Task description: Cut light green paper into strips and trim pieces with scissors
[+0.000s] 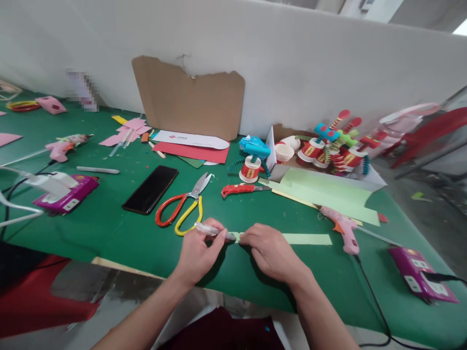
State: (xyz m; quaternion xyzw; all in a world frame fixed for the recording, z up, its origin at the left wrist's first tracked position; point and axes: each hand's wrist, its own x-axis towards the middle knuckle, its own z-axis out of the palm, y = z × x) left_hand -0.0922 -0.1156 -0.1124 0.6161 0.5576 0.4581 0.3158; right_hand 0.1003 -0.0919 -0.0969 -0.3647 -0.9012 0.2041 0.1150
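My left hand (200, 253) is closed around a slim, clear-bodied pen (206, 228), its greyish tip pointing right at a pale green paper strip (309, 239). Bent fingers of my right hand (272, 253) pinch or press the strip flat on the table, close to the pen tip; the fingertips are partly hidden. The strip runs out to the right from beneath that hand. Just beyond my left hand lie scissors (186, 201) with one red and one yellow handle, blades spread. A red-handled craft knife (241, 189) rests farther back.
A phone (150, 189) lies left of the scissors. Pink glue guns (343, 228) and purple power strips (419, 274) with cables sit at both sides. Behind are a blue-headed cup figure (251, 167), a box (372, 182) of similar figures, green paper (324, 192) and a cardboard sheet (189, 99).
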